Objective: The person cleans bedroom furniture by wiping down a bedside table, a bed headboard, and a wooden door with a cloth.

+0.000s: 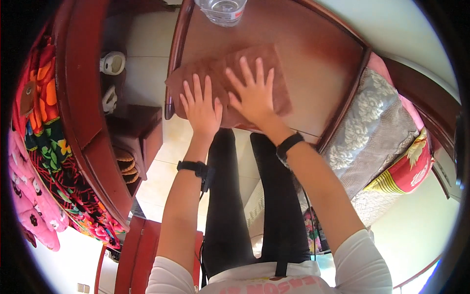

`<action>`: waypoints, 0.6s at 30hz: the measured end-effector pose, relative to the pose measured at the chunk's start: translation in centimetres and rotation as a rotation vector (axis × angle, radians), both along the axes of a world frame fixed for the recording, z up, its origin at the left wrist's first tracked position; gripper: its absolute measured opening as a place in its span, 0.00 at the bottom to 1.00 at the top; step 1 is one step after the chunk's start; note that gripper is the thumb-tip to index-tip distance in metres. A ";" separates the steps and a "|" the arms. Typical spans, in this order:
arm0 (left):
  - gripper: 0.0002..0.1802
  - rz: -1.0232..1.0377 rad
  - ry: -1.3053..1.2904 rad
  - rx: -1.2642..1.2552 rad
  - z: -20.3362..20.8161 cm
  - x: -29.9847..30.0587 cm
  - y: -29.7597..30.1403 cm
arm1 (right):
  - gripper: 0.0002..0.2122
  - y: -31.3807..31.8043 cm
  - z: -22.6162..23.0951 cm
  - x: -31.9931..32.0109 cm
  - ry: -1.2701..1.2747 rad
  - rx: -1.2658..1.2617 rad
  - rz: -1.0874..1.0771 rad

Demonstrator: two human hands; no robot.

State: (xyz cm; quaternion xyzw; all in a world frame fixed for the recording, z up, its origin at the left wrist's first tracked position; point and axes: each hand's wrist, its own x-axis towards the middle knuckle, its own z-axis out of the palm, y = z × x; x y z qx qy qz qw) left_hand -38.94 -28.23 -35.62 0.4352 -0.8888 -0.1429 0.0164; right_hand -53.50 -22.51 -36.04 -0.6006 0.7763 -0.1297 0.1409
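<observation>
A brown cloth (280,73) lay over the near edge of a reddish-brown table (318,63), by its near-left corner. The left hand (201,113) and right hand (255,100) rested flat on it, fingers spread. A clear container (224,12) stood near the left edge.

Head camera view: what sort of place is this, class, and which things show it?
Probably a bedroom in a home: a bright floral blanket at the left, grey patterned bedding at the right, and what looks like a red-and-yellow pillow beside it.
</observation>
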 end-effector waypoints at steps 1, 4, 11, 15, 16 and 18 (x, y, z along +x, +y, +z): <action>0.32 0.015 -0.003 0.028 -0.2 0.0 1.3 | 0.25 1.4 -0.1 0.4 -0.023 0.014 0.038; 0.33 -0.041 -0.007 0.104 -0.5 0.6 4.8 | 0.23 5.5 -0.2 1.6 -0.017 0.076 0.093; 0.32 -0.321 -0.004 0.205 -0.4 -1.8 4.9 | 0.23 9.2 -0.5 -3.4 -0.071 0.067 0.122; 0.31 -0.408 0.081 0.108 0.1 -10.9 3.0 | 0.28 9.6 0.0 -10.8 0.100 0.105 -0.207; 0.31 -0.426 0.103 0.061 0.1 -13.3 2.4 | 0.27 9.7 -0.2 -12.3 0.137 0.057 -0.318; 0.31 -0.453 0.129 0.014 0.0 -18.1 2.4 | 0.28 10.9 -0.4 -15.1 0.106 0.006 -0.443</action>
